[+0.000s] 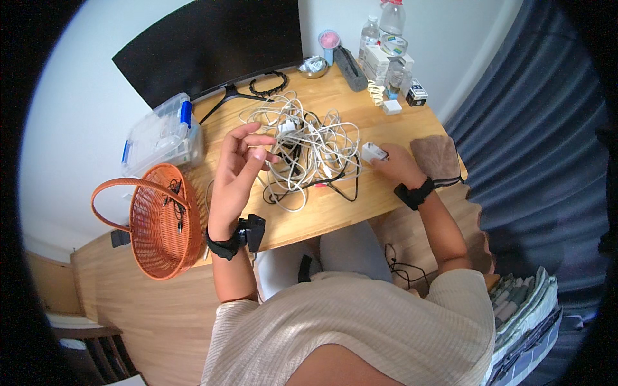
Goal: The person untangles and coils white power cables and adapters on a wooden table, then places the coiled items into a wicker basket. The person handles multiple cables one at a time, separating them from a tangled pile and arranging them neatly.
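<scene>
A tangled heap of white and black cables [333, 144] lies on the wooden table [289, 224], with a white plug adapter [287, 127] on its upper part. My left hand [241, 166] is raised at the heap's left side, fingers curled and apart, with no object visible in it. To the right of the heap, my right hand [398, 166] grips a white power adapter [373, 152] by its near end, its prongs facing away from me. Both wrists wear black straps; the left one carries a small black device [252, 232].
An orange wicker basket [193, 241] holding a thin black cable is at the table's left edge, beside a clear plastic box [159, 140]. A monitor [217, 48] stands behind. A brown cloth pouch [436, 158], a white block [391, 107] and bottles are on the right.
</scene>
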A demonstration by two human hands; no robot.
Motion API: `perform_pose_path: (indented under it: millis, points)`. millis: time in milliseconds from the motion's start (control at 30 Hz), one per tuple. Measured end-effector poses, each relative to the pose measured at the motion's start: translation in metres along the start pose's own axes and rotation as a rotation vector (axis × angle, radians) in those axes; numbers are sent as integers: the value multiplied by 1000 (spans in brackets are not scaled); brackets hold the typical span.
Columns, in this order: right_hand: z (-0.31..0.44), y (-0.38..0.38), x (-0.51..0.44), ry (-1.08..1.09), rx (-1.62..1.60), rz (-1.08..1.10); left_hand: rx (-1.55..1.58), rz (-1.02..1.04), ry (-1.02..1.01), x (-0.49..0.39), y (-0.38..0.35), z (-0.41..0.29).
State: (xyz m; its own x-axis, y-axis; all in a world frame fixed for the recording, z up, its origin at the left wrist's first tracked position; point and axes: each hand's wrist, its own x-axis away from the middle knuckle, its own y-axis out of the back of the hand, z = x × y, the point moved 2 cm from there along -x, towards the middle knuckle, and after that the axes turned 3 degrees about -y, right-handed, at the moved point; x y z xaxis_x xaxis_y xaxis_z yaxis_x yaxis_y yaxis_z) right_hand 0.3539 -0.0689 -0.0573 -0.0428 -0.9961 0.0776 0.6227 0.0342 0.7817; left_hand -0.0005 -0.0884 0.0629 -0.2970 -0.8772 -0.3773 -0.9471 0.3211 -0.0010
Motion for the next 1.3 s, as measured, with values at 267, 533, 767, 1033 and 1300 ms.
perform_pose_path:
  millis: [267, 533, 767, 1033, 1300]
  points:
    - [74, 67, 25, 296, -125, -222, -28, 57, 30, -21, -11, 5]
    - [192, 61, 19, 870, -179, -125, -43, 282, 106, -46, -7, 19]
    - [213, 14, -23, 987, -400, -74, 30, 242, 100, -49, 20, 36]
    - [190, -59, -51, 556, -1137, 425, 419, 19, 132, -37, 24, 80]
    - [180, -77, -39, 391, -1022, 550, 239, -189, -63, -31, 33, 86]
